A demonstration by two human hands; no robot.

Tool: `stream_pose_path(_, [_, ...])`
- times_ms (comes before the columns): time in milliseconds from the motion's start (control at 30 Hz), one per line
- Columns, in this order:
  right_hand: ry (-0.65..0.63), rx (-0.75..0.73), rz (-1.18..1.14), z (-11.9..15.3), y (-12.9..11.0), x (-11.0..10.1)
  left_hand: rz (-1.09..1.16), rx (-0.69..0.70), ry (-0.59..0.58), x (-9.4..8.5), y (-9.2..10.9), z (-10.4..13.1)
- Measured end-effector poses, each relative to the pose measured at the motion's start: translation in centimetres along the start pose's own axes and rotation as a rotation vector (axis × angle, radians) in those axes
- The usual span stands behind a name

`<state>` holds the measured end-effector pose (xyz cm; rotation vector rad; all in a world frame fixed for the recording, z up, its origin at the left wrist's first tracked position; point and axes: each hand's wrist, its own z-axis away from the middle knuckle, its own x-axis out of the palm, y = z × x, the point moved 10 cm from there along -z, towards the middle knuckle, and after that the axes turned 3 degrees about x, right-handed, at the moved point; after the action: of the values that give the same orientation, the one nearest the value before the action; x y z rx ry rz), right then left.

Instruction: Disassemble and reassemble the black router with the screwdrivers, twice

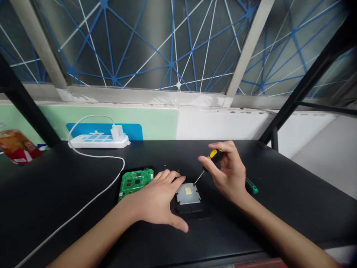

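In my right hand (pixel 230 171) is a screwdriver (pixel 215 155) with a yellow and black handle. Its thin shaft slants down to the left, and the tip meets the far right corner of a square silver metal plate (pixel 182 197). A pale yellow pad (pixel 188 191) sits in the middle of that plate, which lies on a dark part whose outline is hard to make out. My left hand (pixel 158 199) spreads flat at the plate's left side, fingers apart. Partly behind it, a green circuit board (pixel 137 181) rests in a black casing.
Beyond my right wrist lies a green-handled tool (pixel 251 186), partly hidden. At the back left stands a white power strip (pixel 100 141) with a plugged-in charger (pixel 117 133); its white cable (pixel 83 204) runs across the black table (pixel 292 201). A drink bottle (pixel 17 146) is at far left.
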<state>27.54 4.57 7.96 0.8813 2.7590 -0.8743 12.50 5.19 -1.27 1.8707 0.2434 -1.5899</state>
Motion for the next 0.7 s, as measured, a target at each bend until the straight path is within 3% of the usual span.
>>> stream_pose_path(233, [-0.141,0.073,-0.239,0.5,0.3,1.4,-0.010,-0.012,-0.017,0.2,-0.2,0.0])
stream_pose_path(367, [-0.119,0.081,-0.123,0.2,0.8,1.3,-0.002,-0.013,-0.033,0.2,-0.1,0.0])
stream_pose_path(533, [0.005,-0.018,0.017,0.1,-0.2,-0.2,0.011,-0.024,-0.025,-0.1,0.0,0.1])
stream_pose_path(700, [-0.119,0.049,-0.187,0.4,0.0,1.1,0.022,-0.008,-0.015,0.0,0.0,0.1])
